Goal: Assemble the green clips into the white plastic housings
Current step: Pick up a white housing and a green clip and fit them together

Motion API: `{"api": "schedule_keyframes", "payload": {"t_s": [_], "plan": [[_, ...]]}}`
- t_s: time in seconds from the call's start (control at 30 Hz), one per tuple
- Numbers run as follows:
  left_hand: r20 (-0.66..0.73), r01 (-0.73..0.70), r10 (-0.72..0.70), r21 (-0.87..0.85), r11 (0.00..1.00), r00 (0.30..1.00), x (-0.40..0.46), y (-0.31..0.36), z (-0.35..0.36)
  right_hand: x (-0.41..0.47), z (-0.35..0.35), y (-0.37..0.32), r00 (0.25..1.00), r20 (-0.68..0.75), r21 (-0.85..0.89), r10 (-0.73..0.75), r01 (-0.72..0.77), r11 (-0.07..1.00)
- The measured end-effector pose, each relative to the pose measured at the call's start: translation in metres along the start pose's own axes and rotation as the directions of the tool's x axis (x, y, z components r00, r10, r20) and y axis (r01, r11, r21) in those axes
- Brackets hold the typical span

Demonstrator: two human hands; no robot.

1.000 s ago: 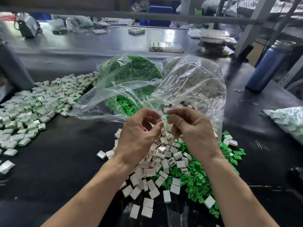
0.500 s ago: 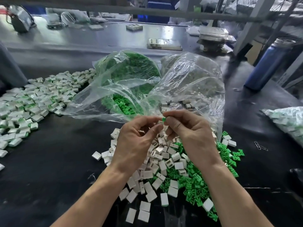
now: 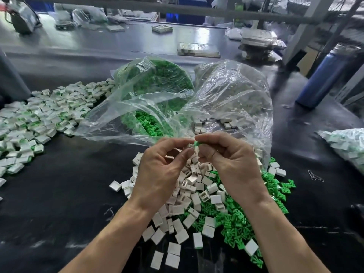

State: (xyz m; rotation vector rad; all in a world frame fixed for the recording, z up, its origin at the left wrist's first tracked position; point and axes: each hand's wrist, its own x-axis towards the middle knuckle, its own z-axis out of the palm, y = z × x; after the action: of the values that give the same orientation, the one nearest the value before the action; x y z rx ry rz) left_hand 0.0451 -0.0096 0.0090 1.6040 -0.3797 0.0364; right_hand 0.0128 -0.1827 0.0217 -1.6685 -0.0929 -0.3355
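Centre frame: clear bag (image 3: 149,107) holding green clips (image 3: 157,83), second bag (image 3: 236,95) white housings (image 3: 228,122); right hand (image 3: 230,162) pinching green clip (image 3: 196,144), left hand (image 3: 163,170) pinching housing (image 3: 190,146).

Factory assembly bench: a long black worktable (image 3: 59,194) bearing bulk heaps of white housings (image 3: 39,119), bagged green clips (image 3: 157,83) and stacked trays (image 3: 260,42).

Glossy clear plastic bags (image 3: 226,99), matt white housings (image 3: 197,198), dark smooth table (image 3: 59,194)
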Motion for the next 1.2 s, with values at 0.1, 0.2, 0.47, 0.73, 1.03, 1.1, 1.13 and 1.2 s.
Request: {"api": "schedule_keyframes", "payload": {"t_s": [0.1,0.2,0.47,0.73,1.03,1.1,1.13,1.2], "plan": [[0.016,0.02,-0.02,-0.037,0.999,1.0,0.0,0.0,-0.001,0.001,0.0,0.003,1.0,-0.012,-0.019,-0.004,0.004,1.0],[0.033,0.035,-0.033,-0.05,0.998,0.999,-0.001,-0.001,-0.001,0.0,0.0,0.005,1.0,-0.018,-0.018,-0.014,0.013,1.0],[0.041,0.063,-0.059,-0.106,0.992,0.997,-0.002,-0.001,-0.005,-0.001,0.002,0.005,1.0,0.004,-0.059,-0.03,0.03,0.998],[0.041,0.044,-0.04,-0.093,0.995,0.998,-0.003,0.0,-0.01,-0.002,0.005,0.002,1.0,0.008,-0.036,-0.025,0.025,0.999],[-0.005,0.032,-0.033,-0.072,0.997,0.999,-0.004,0.002,-0.005,-0.004,0.007,-0.003,0.999,0.028,-0.044,-0.025,0.026,0.999],[-0.021,0.039,-0.041,-0.097,0.994,0.999,-0.004,0.003,-0.003,-0.003,0.009,-0.002,1.0,0.001,-0.034,-0.021,0.021,0.999],[-0.029,0.039,-0.042,-0.107,0.993,0.999,-0.005,0.003,-0.001,-0.003,0.01,-0.002,1.0,-0.013,-0.021,-0.017,0.017,1.0],[-0.046,0.039,-0.045,-0.116,0.992,0.998,-0.005,0.003,0.0,-0.004,0.013,-0.002,0.999,-0.039,0.007,-0.01,0.01,1.0]]}}
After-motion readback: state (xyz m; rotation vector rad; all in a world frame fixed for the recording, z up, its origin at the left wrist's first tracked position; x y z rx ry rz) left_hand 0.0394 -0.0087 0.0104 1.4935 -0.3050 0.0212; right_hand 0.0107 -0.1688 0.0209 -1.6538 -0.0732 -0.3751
